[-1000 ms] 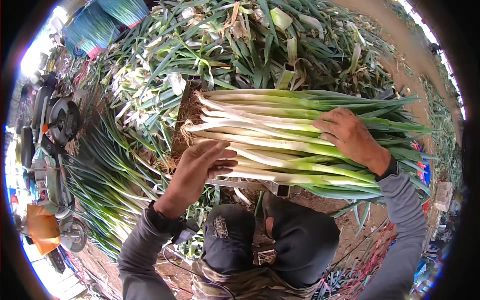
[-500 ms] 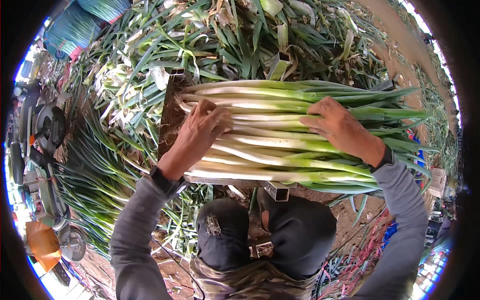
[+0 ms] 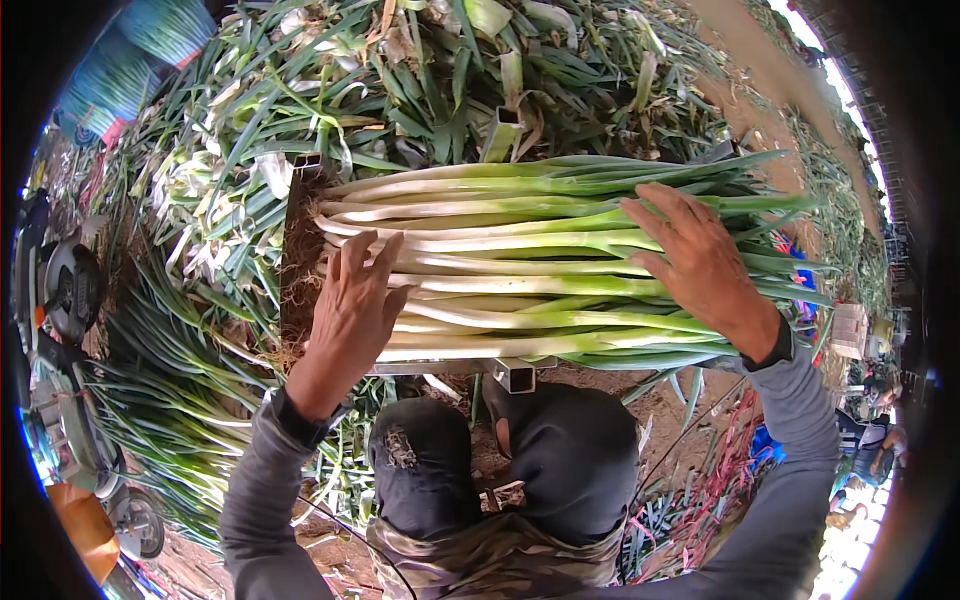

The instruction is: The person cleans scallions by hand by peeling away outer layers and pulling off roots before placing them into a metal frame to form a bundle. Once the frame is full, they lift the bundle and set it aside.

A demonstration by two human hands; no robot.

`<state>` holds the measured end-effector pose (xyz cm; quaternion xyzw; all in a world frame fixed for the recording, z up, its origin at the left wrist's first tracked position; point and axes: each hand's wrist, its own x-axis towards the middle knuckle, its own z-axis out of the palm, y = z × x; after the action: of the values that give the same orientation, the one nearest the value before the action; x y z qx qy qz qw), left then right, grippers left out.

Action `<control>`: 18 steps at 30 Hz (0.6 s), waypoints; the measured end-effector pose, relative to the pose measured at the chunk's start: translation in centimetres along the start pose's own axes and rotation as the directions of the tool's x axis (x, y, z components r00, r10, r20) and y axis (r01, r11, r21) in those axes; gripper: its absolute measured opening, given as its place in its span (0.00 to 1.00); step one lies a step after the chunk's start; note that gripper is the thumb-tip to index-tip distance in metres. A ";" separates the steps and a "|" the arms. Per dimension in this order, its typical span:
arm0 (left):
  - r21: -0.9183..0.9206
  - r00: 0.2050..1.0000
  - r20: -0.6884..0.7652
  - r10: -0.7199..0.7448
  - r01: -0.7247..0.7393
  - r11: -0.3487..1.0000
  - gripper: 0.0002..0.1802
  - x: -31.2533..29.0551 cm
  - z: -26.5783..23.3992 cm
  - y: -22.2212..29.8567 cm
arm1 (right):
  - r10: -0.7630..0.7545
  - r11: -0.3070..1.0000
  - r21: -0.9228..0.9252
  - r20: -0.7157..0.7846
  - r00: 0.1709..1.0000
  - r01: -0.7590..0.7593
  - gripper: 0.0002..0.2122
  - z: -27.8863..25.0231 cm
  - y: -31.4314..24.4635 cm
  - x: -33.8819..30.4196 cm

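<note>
White-and-green leeks (image 3: 500, 268): side by side on the metal frame (image 3: 516, 377) before you, white stems to your left, leaves trailing right.
Row so far: laid out and roughly parallel; no tie shows around it, so it looks gathered but unbound.
Roots (image 3: 300, 270): untrimmed, by the dark end plate (image 3: 296, 205) – your left hand hides some.
Left hand (image 3: 350, 300): grip loose, fingers apart over the white stems; firm contact is hard to tell.
Right hand (image 3: 700, 265): grip spread, fingers apart over the greener parts, clamped on nothing.
Loose pile (image 3: 165, 400): more leeks on your left, outside the frame.
Leaf heap (image 3: 420, 90): crowds the far side, around the far post (image 3: 503, 130).
Bundles (image 3: 165, 30): blue-green, at upper left.
Strings (image 3: 715, 490): pinkish-red, tangled to your lower right.
Knees (image 3: 570, 450): close against the near side – little room there.
</note>
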<state>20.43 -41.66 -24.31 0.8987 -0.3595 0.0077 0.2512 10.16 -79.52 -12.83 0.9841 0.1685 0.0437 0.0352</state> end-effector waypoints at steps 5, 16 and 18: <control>0.064 0.993 -0.107 -0.051 0.059 0.996 0.31 -1.0 0.2 1.9 | 0.098 0.994 -0.055 0.009 0.995 -0.097 0.29 -0.8 -0.8 -1.9; 0.087 0.963 -0.262 -0.064 0.090 0.992 0.21 0.4 3.7 0.0 | 0.284 0.945 -0.130 -0.126 0.950 -0.300 0.34 4.3 -1.8 -3.6; 0.074 0.968 -0.240 -0.075 0.095 0.993 0.20 0.1 3.7 0.1 | 0.280 0.950 -0.105 -0.122 0.952 -0.292 0.33 4.8 -1.6 -3.7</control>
<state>19.84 -43.48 -27.54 0.9158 -0.2875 0.1191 0.2541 6.59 -79.53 -17.98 0.9904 0.0226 0.1103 0.0797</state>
